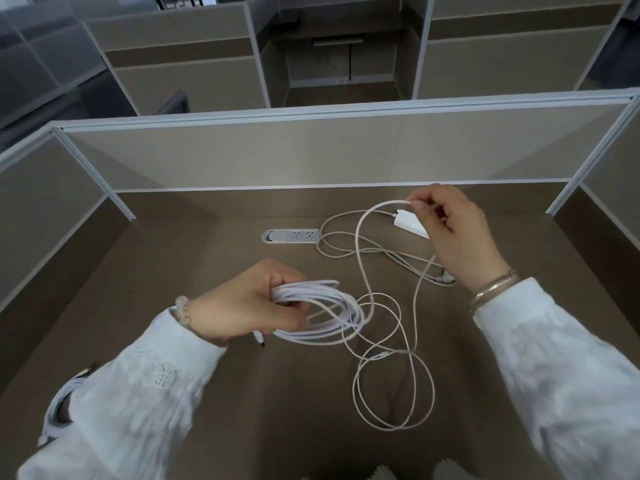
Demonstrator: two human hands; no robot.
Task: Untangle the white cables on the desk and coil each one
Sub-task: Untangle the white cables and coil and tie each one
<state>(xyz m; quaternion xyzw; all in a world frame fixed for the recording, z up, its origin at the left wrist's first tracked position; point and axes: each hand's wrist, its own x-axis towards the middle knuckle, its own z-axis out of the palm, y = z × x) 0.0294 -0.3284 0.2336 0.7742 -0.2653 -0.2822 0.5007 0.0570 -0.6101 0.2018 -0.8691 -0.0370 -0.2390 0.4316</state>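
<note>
My left hand (242,303) grips a coil of white cable (322,313) above the middle of the brown desk (207,244), with a plug end poking out under the palm. From the coil the same cable runs up in a long arc to my right hand (457,233), which pinches it between thumb and fingertips at the back right. Loose loops of this cable (394,386) lie on the desk between my arms. A second white cable (346,244) lies in loops at the back, joined to a white adapter block (412,226) partly behind my right hand.
A recessed socket strip (294,236) sits in the desk at the back centre. Beige partition walls (311,154) close the desk on three sides. Another coiled white cable (60,407) lies at the near left edge, partly under my left sleeve.
</note>
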